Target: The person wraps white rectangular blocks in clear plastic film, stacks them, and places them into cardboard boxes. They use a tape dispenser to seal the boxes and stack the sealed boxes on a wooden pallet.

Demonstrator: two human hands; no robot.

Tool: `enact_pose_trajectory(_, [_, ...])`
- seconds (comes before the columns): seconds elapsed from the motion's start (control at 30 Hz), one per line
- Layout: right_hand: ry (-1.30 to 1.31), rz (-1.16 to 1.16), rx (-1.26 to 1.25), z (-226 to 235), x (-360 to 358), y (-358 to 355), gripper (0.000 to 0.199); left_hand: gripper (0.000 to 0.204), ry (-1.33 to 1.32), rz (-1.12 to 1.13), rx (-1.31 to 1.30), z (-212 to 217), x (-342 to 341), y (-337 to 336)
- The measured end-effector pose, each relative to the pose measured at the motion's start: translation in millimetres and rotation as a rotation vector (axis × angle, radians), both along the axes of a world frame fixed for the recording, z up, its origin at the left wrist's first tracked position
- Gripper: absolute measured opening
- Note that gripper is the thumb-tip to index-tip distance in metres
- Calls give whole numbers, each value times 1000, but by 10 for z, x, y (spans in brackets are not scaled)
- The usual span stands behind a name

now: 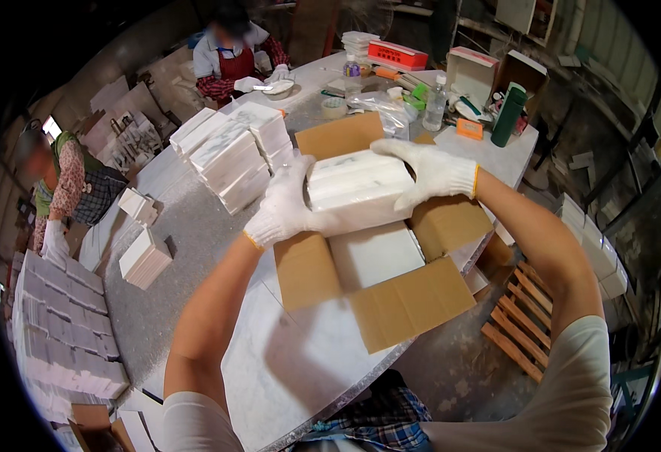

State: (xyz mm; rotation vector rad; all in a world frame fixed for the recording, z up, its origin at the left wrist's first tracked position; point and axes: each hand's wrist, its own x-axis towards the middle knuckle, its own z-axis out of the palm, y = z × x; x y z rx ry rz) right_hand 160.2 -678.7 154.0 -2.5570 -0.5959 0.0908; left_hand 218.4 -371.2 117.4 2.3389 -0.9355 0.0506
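Above the open cardboard box (391,301) at the tabletop's near edge, the gloved left hand (281,207) and right hand (428,172) are clasping a white marble tile stack (357,188); level, even lowering would likely keep it square.

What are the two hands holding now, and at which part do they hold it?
Both hands hold one stack of white marble tiles over the open cardboard box: the left hand at its left end, the right hand at its right end.
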Motion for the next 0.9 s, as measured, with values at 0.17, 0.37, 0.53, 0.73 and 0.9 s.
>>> enact_pose_trajectory(0.17, [-128,4,-301,-33,-23,115,107,111,-201,75,224,-70,-124,-73])
enact_pose_trajectory(0.37, [-221,53,-530,-72,-5,95,97,103,-215,72,568,170,-240,-360])
enact_pose_trajectory(0.53, [-322,66,-517,-261,-59,75,83,92,-323,182,694,-19,-304,-560])
enact_pose_trajectory(0.73, [-530,-188,-770,-696,-153,319,72,66,-406,224,754,-226,-302,-640])
enact_pose_trajectory(0.9, [-524,-232,-640,-641,-253,432,75,61,-470,233,651,-190,-415,-522])
